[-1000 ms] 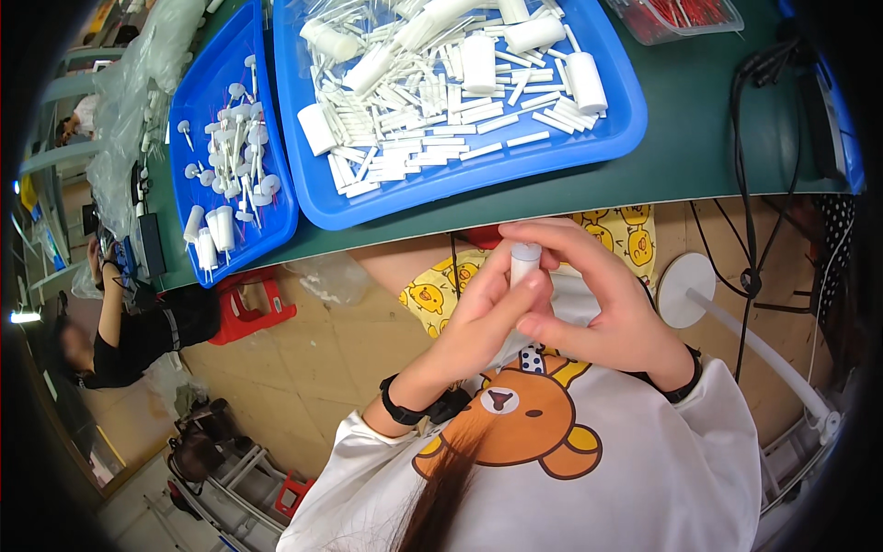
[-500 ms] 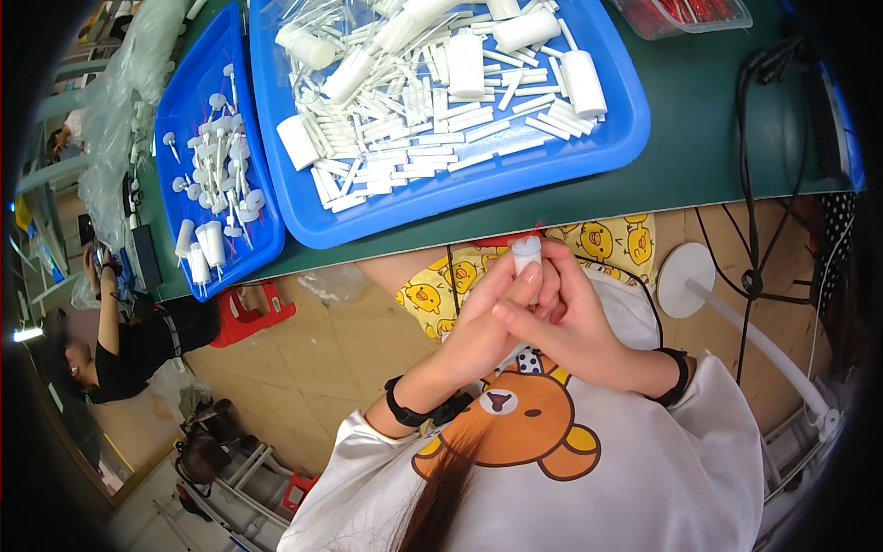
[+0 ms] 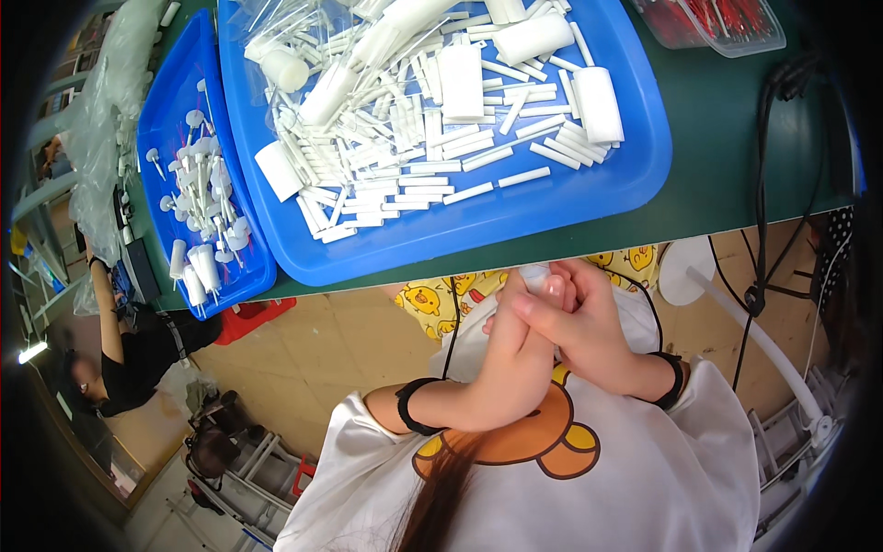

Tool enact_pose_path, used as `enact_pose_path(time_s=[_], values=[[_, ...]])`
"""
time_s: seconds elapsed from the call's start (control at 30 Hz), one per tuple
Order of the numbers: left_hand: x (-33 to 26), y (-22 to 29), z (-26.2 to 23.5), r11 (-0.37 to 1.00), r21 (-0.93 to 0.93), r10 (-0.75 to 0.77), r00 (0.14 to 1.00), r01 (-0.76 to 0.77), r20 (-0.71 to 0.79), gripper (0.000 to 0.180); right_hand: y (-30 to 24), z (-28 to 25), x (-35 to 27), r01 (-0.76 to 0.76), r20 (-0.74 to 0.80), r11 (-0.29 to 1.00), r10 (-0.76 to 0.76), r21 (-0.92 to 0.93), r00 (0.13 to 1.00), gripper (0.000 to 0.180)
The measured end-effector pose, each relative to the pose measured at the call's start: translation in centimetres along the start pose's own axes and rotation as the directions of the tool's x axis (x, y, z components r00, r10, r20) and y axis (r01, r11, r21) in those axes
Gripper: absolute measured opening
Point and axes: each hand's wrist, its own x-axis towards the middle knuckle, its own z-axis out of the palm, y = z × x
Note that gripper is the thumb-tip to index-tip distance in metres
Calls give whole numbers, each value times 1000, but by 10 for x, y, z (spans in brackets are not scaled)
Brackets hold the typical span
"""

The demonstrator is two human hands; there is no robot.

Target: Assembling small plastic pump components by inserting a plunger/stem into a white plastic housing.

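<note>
Close to my body, just off the table's front edge, my left hand [image 3: 509,354] and my right hand [image 3: 593,324] are closed together, fingers overlapping. A small white cylinder [image 3: 533,273] pokes out between them at the top; its lower part is hidden in my grip. My right thumb lies across toward the left hand. Beyond them a large blue tray [image 3: 469,247] holds many short white rods [image 3: 467,145] and several thicker white cylinders [image 3: 461,83]. A narrower blue tray [image 3: 260,283] at left carries white disc-headed stems [image 3: 195,175] and several white cylinders [image 3: 202,267].
A clear plastic box [image 3: 736,32] of red pieces sits at the far right of the green table [image 3: 713,138]. Black cables [image 3: 763,175] hang over its edge. A white round-based stand [image 3: 687,267] is at right. Another person [image 3: 138,350] is at far left.
My hands have squeezed closer together, and the left wrist has turned. Less of the white cylinder shows, and the red strands at its top are out of sight. The view has shifted slightly.
</note>
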Motion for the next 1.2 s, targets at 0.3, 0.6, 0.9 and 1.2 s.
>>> enact_pose_path(time_s=[0.3,0.6,0.9,1.2], values=[[0,-16,17,988,-145,33,994,-49,-107,23,-27,-10,2,-97,31,984,102,-148,994,28],[0,-16,9,975,-223,-11,998,-4,-69,20,-32,-6,6,-105,16,980,109,-168,994,26],[-3,6,-18,987,-18,-157,987,158,34,19,-13,7,1,-115,17,990,116,-76,993,35],[16,10,-44,993,68,-117,937,100,330,26,-8,14,-2,64,101,991,-53,-118,993,47]])
